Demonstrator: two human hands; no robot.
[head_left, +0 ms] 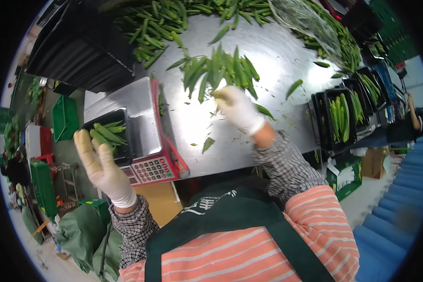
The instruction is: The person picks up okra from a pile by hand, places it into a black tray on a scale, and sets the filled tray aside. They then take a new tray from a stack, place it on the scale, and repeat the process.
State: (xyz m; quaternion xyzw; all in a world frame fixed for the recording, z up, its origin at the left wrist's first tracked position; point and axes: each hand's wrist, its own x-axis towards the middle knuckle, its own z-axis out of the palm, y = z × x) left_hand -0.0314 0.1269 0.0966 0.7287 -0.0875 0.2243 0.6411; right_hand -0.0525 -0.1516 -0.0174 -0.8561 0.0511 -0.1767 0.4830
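Note:
My left hand (103, 171), in a pale glove, has its fingers stretched out beside a black tray (130, 134) of okra (109, 134). The tray rests on the metal plate of a red scale (150, 168). Over the metal table my right hand (238, 109), gloved in white, is at the near edge of a loose okra pile (221, 68). Its fingers are curled together and slightly blurred; whatever may be between them is hidden.
A stack of black trays (87, 51) stands at the far left. More okra (160, 23) is heaped along the back, partly beside clear plastic (310, 23). Filled okra trays (338, 117) sit at the right edge. A person (411, 122) stands farther right.

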